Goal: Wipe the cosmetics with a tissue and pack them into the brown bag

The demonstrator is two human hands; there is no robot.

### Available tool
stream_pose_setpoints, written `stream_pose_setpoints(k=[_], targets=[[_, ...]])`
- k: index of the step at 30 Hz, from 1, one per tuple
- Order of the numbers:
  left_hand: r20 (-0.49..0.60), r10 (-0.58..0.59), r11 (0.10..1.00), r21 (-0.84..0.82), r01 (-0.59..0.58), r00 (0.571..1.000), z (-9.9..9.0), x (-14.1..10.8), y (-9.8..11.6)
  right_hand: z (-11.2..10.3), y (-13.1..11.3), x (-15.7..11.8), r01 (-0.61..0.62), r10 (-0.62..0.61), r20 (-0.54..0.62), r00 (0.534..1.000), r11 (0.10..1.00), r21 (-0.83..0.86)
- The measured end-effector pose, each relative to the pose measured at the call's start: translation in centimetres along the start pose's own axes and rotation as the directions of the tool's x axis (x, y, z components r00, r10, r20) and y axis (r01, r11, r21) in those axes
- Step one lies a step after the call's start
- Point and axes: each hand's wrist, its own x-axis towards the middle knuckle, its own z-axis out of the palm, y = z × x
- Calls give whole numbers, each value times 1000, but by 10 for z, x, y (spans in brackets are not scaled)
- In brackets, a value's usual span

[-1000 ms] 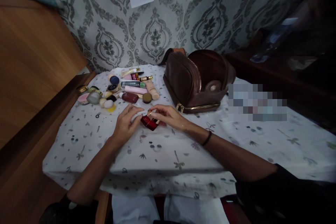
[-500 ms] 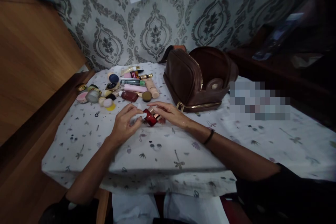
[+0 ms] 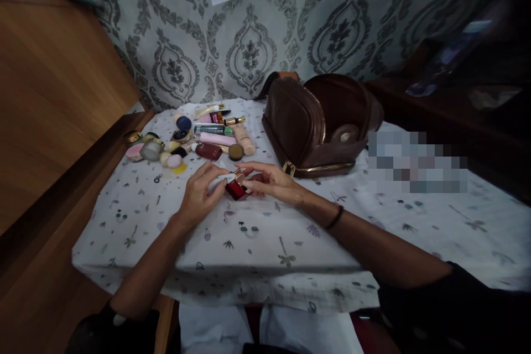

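My right hand grips a small red perfume bottle with a rose-gold cap, thumb and fingers around its right side. Pinched in my left hand is a white wipe or tissue, which meets the bottle near the cap. Both hands are over the patterned tablecloth, close to its middle. Part of the bottle is hidden behind my right fingers. Just beyond my hands lie a dark red bottle and a round brown-topped brush.
A brown leather makeup bag stands unzipped at the back right. Several tubes, compacts and sponges, including a pink tube and a beige tube, are grouped at back left. A wooden panel rises on the left; a blurred patch lies right.
The red perfume bottle has turned in my right hand, so its cap now faces more upward. The wipe has shifted onto the cap area. The view has moved slightly.
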Motion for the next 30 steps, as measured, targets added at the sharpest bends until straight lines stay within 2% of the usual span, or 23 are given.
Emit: stream_pose_setpoints(k=[7,13,22,30], targets=[[-42,87,995,54,-84,995,2,0,4,7,-3,4,25,-29,-62,998,997,-66],[20,204,961,188,-204,979,4,-1,6,3,3,11,-1,-21,-127,992,986,-166],[-5,-10,976,217,11,1000,3,-1,2,0,9,10,-3,-19,-129,991,987,-163],[-8,-61,982,178,62,998,2,-2,-2,-1,8,4,34,-41,-87,995,996,-78]])
